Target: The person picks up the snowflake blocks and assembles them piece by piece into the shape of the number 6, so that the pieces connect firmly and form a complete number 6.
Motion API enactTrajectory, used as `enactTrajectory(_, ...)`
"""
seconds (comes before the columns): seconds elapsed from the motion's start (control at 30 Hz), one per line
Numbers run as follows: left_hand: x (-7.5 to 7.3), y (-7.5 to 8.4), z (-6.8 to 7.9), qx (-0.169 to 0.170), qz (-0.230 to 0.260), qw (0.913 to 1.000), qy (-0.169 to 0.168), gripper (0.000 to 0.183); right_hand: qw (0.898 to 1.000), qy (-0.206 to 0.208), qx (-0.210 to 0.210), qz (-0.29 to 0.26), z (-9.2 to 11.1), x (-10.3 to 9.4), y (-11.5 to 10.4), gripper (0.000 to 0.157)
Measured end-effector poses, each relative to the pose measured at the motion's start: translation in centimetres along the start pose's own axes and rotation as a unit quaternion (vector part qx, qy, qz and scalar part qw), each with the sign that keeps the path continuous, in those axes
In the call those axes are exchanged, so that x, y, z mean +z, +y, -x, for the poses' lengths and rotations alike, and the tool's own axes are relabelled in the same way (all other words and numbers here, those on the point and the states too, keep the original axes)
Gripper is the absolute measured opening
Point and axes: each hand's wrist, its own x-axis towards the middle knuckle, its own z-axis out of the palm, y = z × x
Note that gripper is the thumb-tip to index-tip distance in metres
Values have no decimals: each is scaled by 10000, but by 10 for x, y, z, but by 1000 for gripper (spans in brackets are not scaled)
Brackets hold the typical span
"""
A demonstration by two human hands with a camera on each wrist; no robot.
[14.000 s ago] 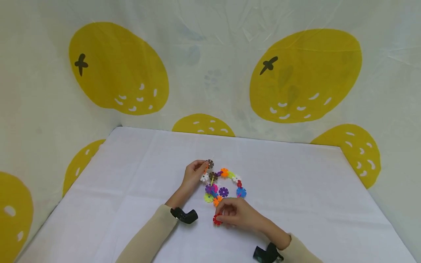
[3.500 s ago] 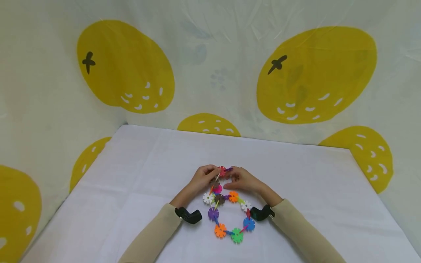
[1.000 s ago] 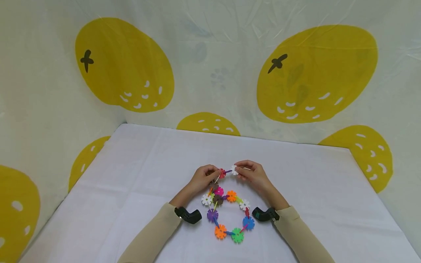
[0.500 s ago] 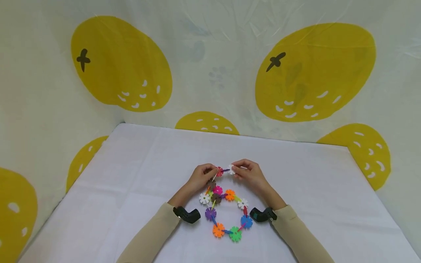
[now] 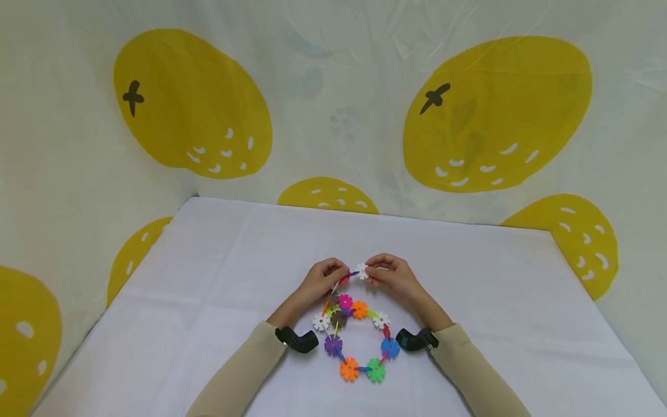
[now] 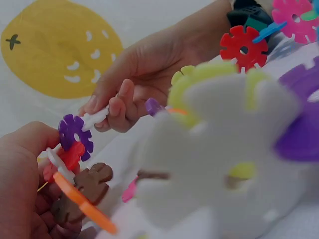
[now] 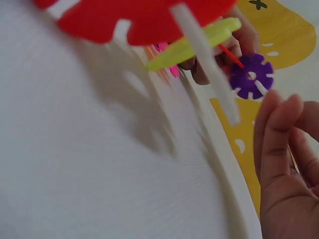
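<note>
My left hand [image 5: 320, 282] pinches a red notched plastic disc [image 5: 344, 279], one of several interlocking snowflake discs. From it a purple disc [image 6: 76, 137] bridges to a white disc [image 5: 362, 271], whose edge is pinched between thumb and fingers of my right hand [image 5: 398, 281]. Below the left fingers, a brown disc [image 6: 85, 191] and an orange disc [image 6: 82, 201] run down to the rest of the chain. That chain forms a ring on the cloth, with a purple disc [image 5: 333, 346], a green disc [image 5: 376, 369] and a blue disc [image 5: 389, 347]. Fingers hide part of the red disc.
A white cloth [image 5: 458, 313] covers the table, its back edge meeting a pale curtain [image 5: 333, 87] printed with yellow fruit shapes. Black wrist cameras [image 5: 298, 340] sit on both wrists, close to either side of the ring. A pink disc [image 5: 345, 301] lies at the ring's top.
Since 14 seconds ago the ring has come nearer. The right hand, then at a red disc in front, moved to the back; lately it brought in the white disc, now nearer the left hand.
</note>
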Motion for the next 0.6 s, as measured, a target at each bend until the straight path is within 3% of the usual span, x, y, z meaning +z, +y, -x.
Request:
enactTrajectory(0.3, -2, -1, 1, 90, -184, 9997, -162, 25, 9982, -515, -195, 251, -4, 2, 8, 24)
enactTrajectory(0.6, -2, -1, 0, -8, -212, 9998, -69, 22, 9964, -650, 178, 513, -5, 6, 6, 27)
